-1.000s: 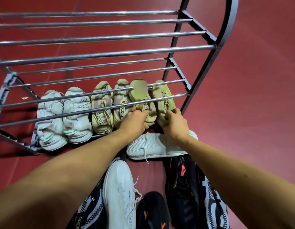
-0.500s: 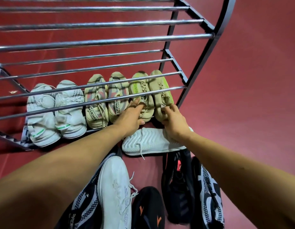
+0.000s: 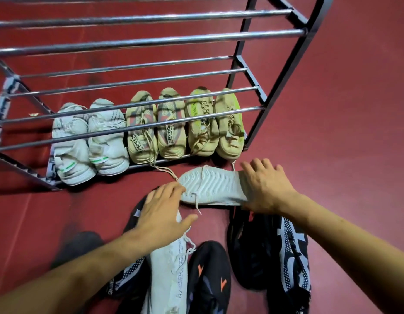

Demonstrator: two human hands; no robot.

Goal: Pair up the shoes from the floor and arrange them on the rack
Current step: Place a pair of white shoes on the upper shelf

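The metal rack (image 3: 253,71) has three pairs on its bottom shelf: white with green stripes (image 3: 87,141), beige with pink and grey (image 3: 155,128), and beige with lime green (image 3: 214,123). In front of it a white shoe (image 3: 210,186) lies on its side, sole toward me. My right hand (image 3: 264,184) rests on its heel end, fingers spread. My left hand (image 3: 164,211) is spread over the toe of a second white shoe (image 3: 169,268) that points at the rack. Neither hand visibly grips.
Around the white shoes on the red floor lie a black shoe with orange marks (image 3: 207,275), black-and-white patterned shoes at right (image 3: 291,257) and left (image 3: 126,282), a plain black shoe (image 3: 248,245) and a dark one (image 3: 78,245). The rack's upper bars hold nothing.
Both hands let go of the lime-green pair on the bottom shelf and drew back to the two white shoes on the floor. The view shifted down.
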